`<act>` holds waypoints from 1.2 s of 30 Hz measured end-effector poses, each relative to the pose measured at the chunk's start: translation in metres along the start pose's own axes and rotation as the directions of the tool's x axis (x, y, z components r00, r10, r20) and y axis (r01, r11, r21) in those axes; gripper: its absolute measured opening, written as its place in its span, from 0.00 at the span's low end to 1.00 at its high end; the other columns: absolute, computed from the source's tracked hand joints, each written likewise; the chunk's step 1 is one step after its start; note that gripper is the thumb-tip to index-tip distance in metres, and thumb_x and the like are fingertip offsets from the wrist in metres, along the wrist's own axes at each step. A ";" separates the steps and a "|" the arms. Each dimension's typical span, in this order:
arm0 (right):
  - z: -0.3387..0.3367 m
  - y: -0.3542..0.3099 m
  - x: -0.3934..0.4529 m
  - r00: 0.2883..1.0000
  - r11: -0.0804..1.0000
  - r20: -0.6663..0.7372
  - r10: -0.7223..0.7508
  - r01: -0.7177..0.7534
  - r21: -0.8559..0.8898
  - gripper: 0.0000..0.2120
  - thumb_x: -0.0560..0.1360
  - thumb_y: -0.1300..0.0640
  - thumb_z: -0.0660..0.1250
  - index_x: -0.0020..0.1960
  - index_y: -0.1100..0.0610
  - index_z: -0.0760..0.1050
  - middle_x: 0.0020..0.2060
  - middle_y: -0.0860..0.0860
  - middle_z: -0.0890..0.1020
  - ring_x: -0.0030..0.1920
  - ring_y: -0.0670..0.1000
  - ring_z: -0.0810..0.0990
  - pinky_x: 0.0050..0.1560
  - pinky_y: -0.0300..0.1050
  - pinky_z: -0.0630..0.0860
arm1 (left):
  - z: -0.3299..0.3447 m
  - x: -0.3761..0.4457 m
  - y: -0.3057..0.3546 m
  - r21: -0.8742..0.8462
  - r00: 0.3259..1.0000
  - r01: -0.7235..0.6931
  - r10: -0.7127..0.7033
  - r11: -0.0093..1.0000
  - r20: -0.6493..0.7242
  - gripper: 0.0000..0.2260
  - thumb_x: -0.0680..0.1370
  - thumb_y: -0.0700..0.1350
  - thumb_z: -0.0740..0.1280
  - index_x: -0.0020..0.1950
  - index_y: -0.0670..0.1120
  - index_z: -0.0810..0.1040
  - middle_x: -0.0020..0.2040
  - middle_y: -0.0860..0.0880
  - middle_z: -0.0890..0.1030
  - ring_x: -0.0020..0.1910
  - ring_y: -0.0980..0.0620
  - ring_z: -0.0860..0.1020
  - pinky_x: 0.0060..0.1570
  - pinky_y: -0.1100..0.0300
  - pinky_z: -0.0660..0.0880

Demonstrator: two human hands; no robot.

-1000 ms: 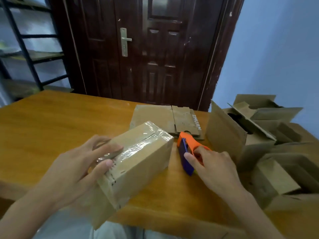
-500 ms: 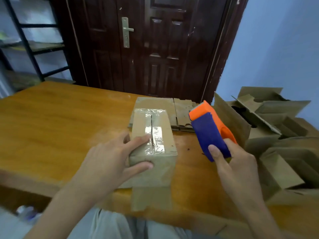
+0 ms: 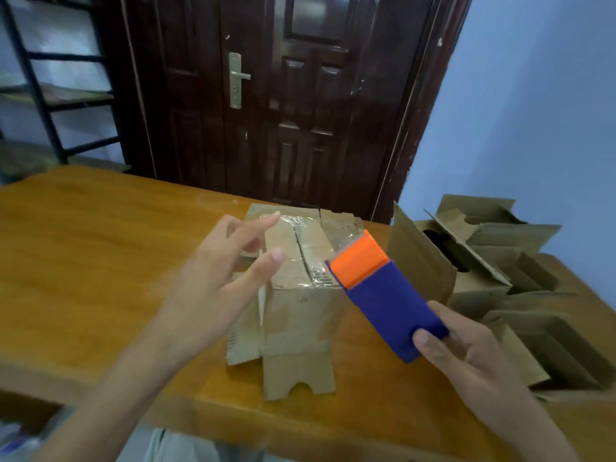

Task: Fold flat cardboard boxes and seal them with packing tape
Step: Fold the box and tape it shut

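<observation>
At frame centre, the left hand point(image 3: 220, 278) hovers, fingers spread, beside the brown taped cardboard box point(image 3: 296, 288); the right hand point(image 3: 466, 358) grips the orange-and-blue plastic tape dispenser point(image 3: 383, 291) at lower right

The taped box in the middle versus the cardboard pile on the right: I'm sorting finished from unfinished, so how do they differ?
The taped box is folded into a closed block; the cardboard pile has flaps splayed open. The taped box carries shiny clear tape across its top seam; the cardboard pile shows no tape. The taped box sits between the left hand and right hand; the cardboard pile lies untouched. Both are plain brown cardboard.
</observation>
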State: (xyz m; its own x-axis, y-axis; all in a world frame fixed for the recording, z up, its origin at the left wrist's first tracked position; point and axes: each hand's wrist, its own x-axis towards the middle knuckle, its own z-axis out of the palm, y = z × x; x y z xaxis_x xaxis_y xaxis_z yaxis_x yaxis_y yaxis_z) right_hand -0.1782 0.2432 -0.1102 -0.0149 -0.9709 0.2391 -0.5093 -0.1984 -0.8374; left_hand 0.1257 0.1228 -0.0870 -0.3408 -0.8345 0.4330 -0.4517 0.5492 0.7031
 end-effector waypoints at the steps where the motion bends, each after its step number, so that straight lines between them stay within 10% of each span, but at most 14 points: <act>1: -0.001 -0.003 -0.001 0.999 1.000 0.037 -0.017 0.018 -0.018 0.04 0.81 0.47 0.67 0.53 0.43 0.81 0.44 0.50 0.84 0.44 0.52 0.83 0.43 0.39 0.79 | -0.002 0.001 0.010 -0.084 1.000 -0.005 0.005 0.996 0.001 0.24 0.81 0.68 0.60 0.76 0.64 0.72 0.61 0.63 0.77 0.64 0.62 0.76 0.58 0.62 0.75; 6: 0.003 -0.023 -0.003 0.993 0.999 0.113 -0.041 0.043 -0.017 0.15 0.76 0.33 0.68 0.57 0.40 0.80 0.46 0.39 0.85 0.48 0.43 0.84 0.43 0.28 0.77 | 0.000 -0.010 0.062 -0.418 0.944 0.130 0.017 0.899 0.330 0.20 0.85 0.46 0.60 0.73 0.38 0.77 0.68 0.47 0.82 0.65 0.65 0.76 0.62 0.75 0.66; 7: 0.005 -0.026 -0.003 0.986 0.998 0.156 -0.064 0.066 -0.011 0.14 0.76 0.31 0.67 0.57 0.34 0.79 0.47 0.41 0.84 0.49 0.45 0.84 0.44 0.29 0.77 | 0.001 -0.013 0.065 -0.458 0.941 0.180 -0.016 0.871 0.339 0.19 0.86 0.43 0.59 0.71 0.33 0.77 0.69 0.40 0.81 0.58 0.47 0.53 0.60 0.74 0.65; 8: 0.006 -0.029 -0.004 0.980 0.997 0.185 -0.075 0.076 0.001 0.13 0.76 0.31 0.65 0.57 0.32 0.79 0.49 0.43 0.84 0.50 0.47 0.84 0.46 0.31 0.78 | 0.003 -0.011 0.064 -0.477 0.941 0.242 -0.084 0.845 0.328 0.18 0.86 0.44 0.60 0.68 0.35 0.80 0.65 0.38 0.83 0.72 0.36 0.71 0.64 0.68 0.72; 10: 0.006 -0.027 -0.007 0.973 0.997 0.220 -0.073 0.071 0.017 0.11 0.77 0.39 0.65 0.58 0.38 0.80 0.49 0.47 0.83 0.51 0.52 0.83 0.48 0.36 0.79 | 0.000 -0.010 0.063 -0.481 0.933 0.297 -0.143 0.825 0.330 0.14 0.83 0.51 0.65 0.61 0.48 0.86 0.56 0.46 0.88 0.59 0.49 0.84 0.61 0.57 0.78; 16: -0.007 -0.033 -0.018 0.950 0.998 0.308 -0.055 0.051 0.021 0.13 0.79 0.45 0.67 0.62 0.47 0.80 0.52 0.52 0.83 0.54 0.58 0.82 0.53 0.50 0.81 | -0.012 -0.018 0.058 -0.603 0.904 0.413 -0.226 0.683 0.363 0.16 0.76 0.48 0.74 0.63 0.47 0.83 0.53 0.42 0.88 0.51 0.48 0.87 0.53 0.57 0.81; 29: -0.028 -0.037 -0.010 0.894 0.996 0.446 0.052 -0.079 0.042 0.12 0.80 0.44 0.68 0.62 0.42 0.81 0.56 0.53 0.84 0.61 0.56 0.82 0.60 0.45 0.79 | 0.003 -0.021 0.054 -0.583 0.858 0.505 -0.295 0.636 0.421 0.10 0.74 0.40 0.77 0.55 0.45 0.87 0.51 0.39 0.87 0.45 0.48 0.86 0.46 0.59 0.81; 36: -0.023 -0.034 -0.005 0.928 0.990 0.358 0.099 -0.127 0.056 0.13 0.73 0.37 0.66 0.50 0.42 0.83 0.46 0.51 0.85 0.49 0.53 0.85 0.48 0.37 0.80 | 0.011 -0.017 0.059 -0.526 0.944 0.324 -0.305 0.786 0.126 0.07 0.76 0.31 0.74 0.48 0.42 0.87 0.41 0.41 0.87 0.38 0.49 0.83 0.40 0.61 0.81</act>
State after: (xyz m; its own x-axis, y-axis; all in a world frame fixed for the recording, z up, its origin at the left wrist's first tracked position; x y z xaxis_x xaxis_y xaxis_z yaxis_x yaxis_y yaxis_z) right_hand -0.1812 0.2574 -0.0718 0.2443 -0.9690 -0.0368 -0.4545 -0.0809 -0.8871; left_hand 0.0955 0.1693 -0.0595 -0.2881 -0.9497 0.1230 -0.0325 0.1381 0.9899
